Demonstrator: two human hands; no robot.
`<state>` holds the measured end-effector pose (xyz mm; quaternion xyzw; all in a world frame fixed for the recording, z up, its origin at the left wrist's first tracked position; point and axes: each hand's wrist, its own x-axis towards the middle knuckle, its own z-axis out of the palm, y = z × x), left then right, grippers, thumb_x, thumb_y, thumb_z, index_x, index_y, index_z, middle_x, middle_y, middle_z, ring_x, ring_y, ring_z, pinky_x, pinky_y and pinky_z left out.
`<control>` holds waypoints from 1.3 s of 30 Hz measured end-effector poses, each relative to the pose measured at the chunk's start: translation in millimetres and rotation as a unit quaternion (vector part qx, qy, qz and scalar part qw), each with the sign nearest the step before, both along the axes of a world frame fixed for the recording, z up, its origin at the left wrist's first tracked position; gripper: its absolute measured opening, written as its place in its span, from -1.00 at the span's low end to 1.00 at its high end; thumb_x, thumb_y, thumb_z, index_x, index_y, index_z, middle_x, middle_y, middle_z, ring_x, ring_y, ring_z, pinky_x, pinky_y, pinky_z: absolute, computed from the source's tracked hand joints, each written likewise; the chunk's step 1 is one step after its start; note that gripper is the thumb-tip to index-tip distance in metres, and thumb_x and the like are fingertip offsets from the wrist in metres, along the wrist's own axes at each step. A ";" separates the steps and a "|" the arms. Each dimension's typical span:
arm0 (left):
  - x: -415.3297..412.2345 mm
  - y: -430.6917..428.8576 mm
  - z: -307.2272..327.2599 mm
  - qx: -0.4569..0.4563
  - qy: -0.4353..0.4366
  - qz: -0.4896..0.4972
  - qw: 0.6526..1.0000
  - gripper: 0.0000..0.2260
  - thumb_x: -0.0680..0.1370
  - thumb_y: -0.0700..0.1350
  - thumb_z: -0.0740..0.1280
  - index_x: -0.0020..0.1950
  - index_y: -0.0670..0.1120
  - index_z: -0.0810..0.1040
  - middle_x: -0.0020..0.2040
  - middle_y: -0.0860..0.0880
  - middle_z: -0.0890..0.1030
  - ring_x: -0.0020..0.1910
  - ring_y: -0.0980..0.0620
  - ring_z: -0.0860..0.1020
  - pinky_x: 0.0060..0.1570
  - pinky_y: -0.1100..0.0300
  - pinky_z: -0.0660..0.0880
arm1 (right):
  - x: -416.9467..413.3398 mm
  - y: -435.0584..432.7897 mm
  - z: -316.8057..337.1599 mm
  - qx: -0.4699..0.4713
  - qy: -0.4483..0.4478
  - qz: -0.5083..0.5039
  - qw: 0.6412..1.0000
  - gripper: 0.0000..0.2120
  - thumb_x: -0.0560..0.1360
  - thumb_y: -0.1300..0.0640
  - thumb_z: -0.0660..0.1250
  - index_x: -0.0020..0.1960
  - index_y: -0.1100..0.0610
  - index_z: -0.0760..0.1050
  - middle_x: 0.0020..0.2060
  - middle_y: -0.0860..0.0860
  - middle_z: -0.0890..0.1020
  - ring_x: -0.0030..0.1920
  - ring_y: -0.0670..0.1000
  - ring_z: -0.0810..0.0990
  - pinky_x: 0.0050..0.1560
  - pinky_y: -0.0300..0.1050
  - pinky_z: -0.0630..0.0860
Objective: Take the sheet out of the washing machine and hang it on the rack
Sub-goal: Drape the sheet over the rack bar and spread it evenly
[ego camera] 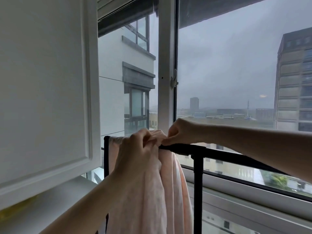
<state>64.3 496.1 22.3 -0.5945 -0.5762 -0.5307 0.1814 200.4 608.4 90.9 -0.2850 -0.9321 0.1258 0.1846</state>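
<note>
Sheet of pale pink, soft fabric (168, 191) is being held at its bunched top, right where it is crossing the rail. Left hand (133, 147) is curling its fingers round the gathered cloth. Right hand (180, 132) is pinching a small fold between thumb and fingertips, down against the rail. Hands are working close together.

The sheet is draping over the top rail of the black metal tube rack (219, 155), crowded toward the rack's left end, with long folds hanging down the near side. Far side is hidden.

Judgement: the spreading step is in hand. Done well, the right hand is drawing its fold rightward along the bare rail while the left is anchoring, so the cloth is flattening rather than sliding off.

White panelled cabinet door (43, 81) is crowding the left, and a large glass window (228, 73) is standing just behind the rack.
</note>
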 end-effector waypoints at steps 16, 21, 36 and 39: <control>-20.9 13.5 52.2 -0.065 -0.223 -0.120 0.965 -0.83 0.59 -0.10 0.31 -0.16 -0.12 0.59 -0.13 -0.20 0.65 -0.09 -0.19 0.61 0.01 -0.05 0.56 | -2.0 -2.9 29.4 -0.063 0.140 -0.055 0.987 -0.76 0.62 0.14 0.18 -0.16 0.17 0.50 -0.26 0.06 0.53 -0.26 -0.02 0.53 -0.31 -0.14 0.58; -17.8 8.3 74.4 -0.012 -0.212 -0.132 0.968 -0.86 0.58 -0.11 0.33 -0.14 -0.11 0.58 -0.08 -0.20 0.66 -0.02 -0.20 0.62 0.09 -0.12 0.55 | 6.3 -9.2 56.2 0.035 0.192 -0.018 0.981 -0.81 0.61 0.14 0.19 -0.12 0.13 0.53 -0.26 0.03 0.50 -0.29 -0.05 0.42 -0.37 -0.27 0.35; -4.5 -11.0 3.6 -0.021 0.178 0.145 0.973 -0.96 0.54 -0.17 0.27 -0.10 -0.05 0.47 -0.17 0.08 0.43 -0.17 0.06 0.51 -0.16 0.12 0.50 | 6.5 -17.4 11.8 0.023 -0.022 0.007 0.999 -0.79 0.41 0.28 0.33 -0.26 -0.02 0.52 -0.17 0.11 0.65 -0.23 -0.02 0.55 -0.20 -0.05 0.55; -7.5 -14.6 -3.1 -0.064 0.148 0.111 0.981 -0.88 0.55 0.02 0.25 -0.03 0.01 0.51 -0.11 0.12 0.48 -0.11 0.11 0.51 0.01 0.06 0.52 | 4.6 -21.7 9.7 -0.012 -0.057 -0.006 0.998 -0.90 0.40 0.08 0.44 -0.12 0.03 0.54 -0.14 0.04 0.63 -0.18 -0.03 0.57 -0.24 -0.16 0.52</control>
